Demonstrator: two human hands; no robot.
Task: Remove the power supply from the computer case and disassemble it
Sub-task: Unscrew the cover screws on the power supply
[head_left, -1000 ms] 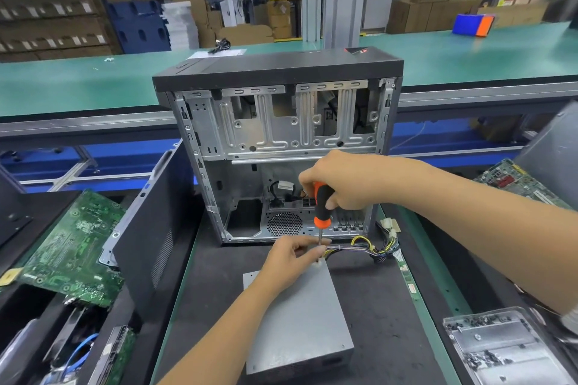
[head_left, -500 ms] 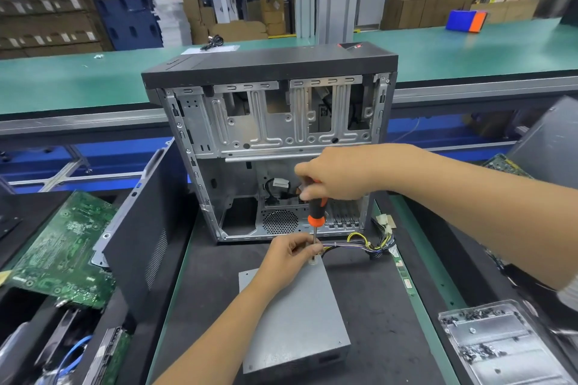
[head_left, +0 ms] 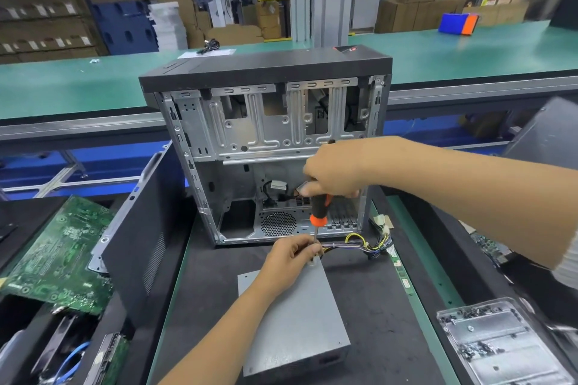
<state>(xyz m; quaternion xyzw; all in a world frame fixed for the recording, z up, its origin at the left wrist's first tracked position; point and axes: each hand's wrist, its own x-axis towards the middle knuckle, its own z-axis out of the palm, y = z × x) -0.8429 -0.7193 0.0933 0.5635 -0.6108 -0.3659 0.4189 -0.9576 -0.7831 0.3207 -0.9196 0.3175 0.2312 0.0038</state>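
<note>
The grey metal power supply lies flat on the black mat in front of the open computer case. Its bundle of coloured cables trails off its far right corner. My right hand grips the black and orange screwdriver from above, with the shaft pointing down at the far corner of the power supply. My left hand rests on that corner, its fingertips pinching the screwdriver shaft near the tip. The tip itself is hidden by my fingers.
A black side panel leans at the left of the case, beside a green circuit board. A clear tray with several screws sits at the lower right. A green conveyor belt runs behind the case.
My right hand has turned and shifted slightly on the screwdriver handle. The left hand stays at the shaft, and the power supply has not moved.
</note>
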